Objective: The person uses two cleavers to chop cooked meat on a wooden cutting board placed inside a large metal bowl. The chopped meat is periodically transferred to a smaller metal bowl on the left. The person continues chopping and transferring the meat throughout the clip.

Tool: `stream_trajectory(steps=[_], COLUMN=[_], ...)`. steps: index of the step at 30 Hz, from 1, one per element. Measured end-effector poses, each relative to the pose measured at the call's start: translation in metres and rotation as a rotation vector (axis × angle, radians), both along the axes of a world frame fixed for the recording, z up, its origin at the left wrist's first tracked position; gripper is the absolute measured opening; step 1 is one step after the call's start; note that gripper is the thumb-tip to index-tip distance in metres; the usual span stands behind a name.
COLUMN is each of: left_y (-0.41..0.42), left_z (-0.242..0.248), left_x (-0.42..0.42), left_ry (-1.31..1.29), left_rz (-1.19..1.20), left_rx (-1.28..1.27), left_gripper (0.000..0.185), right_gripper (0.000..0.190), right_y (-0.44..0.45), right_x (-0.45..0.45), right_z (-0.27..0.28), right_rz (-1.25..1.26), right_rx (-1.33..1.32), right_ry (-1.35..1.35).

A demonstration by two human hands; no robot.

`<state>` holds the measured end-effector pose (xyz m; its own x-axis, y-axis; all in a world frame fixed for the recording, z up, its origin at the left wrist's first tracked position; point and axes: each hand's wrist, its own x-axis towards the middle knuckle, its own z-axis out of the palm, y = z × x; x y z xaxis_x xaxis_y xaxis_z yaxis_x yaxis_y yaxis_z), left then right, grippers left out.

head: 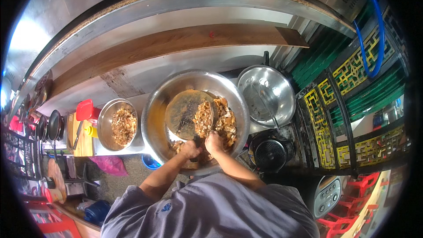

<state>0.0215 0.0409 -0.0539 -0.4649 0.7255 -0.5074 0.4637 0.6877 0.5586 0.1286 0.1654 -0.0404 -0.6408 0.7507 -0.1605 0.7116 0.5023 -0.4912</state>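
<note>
Before me stands a large metal basin (155,105) with a round chopping block (180,105) inside it. My left hand (191,150) is closed around the dark handle of a knife (213,114); its blade lies over the right part of the block. Chopped brown food (202,119) sits on the block beside the blade. My right hand (214,142) is at the food near the blade's lower end; whether its fingers grip a piece cannot be told. More brown pieces (228,125) are heaped in the basin right of the block.
Left of the basin is a metal bowl (103,124) of chopped food, then a yellow squeeze bottle (91,131), a red-lidded container (85,109) and a wooden board (86,143) with a knife. At right are an empty metal bowl (284,96) holding tongs and a black fan-like unit (269,155).
</note>
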Motion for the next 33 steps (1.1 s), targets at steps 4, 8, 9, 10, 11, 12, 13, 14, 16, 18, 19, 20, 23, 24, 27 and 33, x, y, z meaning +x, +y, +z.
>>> stream_trajectory(steps=[4,8,9,10,11,12,13,14,16,18,19,20,23,24,27,33], left_y=[0.009,0.002,0.000,-0.003,-0.006,-0.010,-0.016,-0.023,-0.038,-0.058,-0.070,-0.083,-0.133,-0.152,-0.214,-0.304], left_z=[0.000,0.012,0.018,0.024,0.031,0.040,0.049,0.060,0.082,0.103,0.112,0.120,0.134,0.136,0.141,0.153], left_x=[0.030,0.036,0.034,0.032,0.030,0.025,0.019,0.011,-0.008,-0.029,-0.042,-0.055,-0.090,-0.102,-0.135,-0.177], left_ry=[-0.015,-0.008,0.014,0.036,0.044,0.041,0.025,0.012,-0.016,0.034,0.074,0.113,0.084,0.134,0.257,0.587], left_rz=[0.111,0.153,0.185,0.219,0.254,0.276,0.299,0.324,0.383,0.464,0.504,0.546,0.726,0.743,0.829,0.967], left_rx=[0.230,0.183,0.217,0.250,0.231,0.273,0.263,0.253,0.341,0.398,0.390,0.380,0.490,0.526,0.422,0.085], left_gripper=[0.039,0.040,0.041,0.042,0.043,0.043,0.043,0.043,0.042,0.043,0.044,0.045,0.041,0.039,0.037,0.032], right_gripper=[0.027,0.028,0.028,0.029,0.029,0.030,0.031,0.032,0.034,0.038,0.039,0.039,0.042,0.042,0.038,0.033], right_y=[0.009,0.008,0.006,0.003,-0.001,-0.005,-0.009,-0.015,-0.030,-0.051,-0.062,-0.075,-0.114,-0.128,-0.159,-0.129], right_x=[0.008,0.011,0.009,0.005,0.001,-0.005,-0.013,-0.023,-0.047,-0.077,-0.093,-0.109,-0.163,-0.179,-0.206,-0.176], right_z=[-0.002,0.001,0.004,0.009,0.015,0.023,0.032,0.043,0.068,0.094,0.107,0.119,0.146,0.152,0.162,0.152], right_rz=[0.000,-0.003,0.008,0.020,0.034,0.045,0.058,0.064,0.108,0.128,0.166,0.205,0.368,0.410,0.465,0.467], right_rx=[-0.017,-0.015,0.026,0.058,0.089,0.079,0.066,0.047,0.079,0.017,0.008,-0.005,-0.044,-0.031,-0.045,-0.042], right_ry=[0.033,0.082,0.113,0.133,0.152,0.196,0.241,0.266,0.326,0.370,0.384,0.402,0.538,0.577,0.633,0.649])
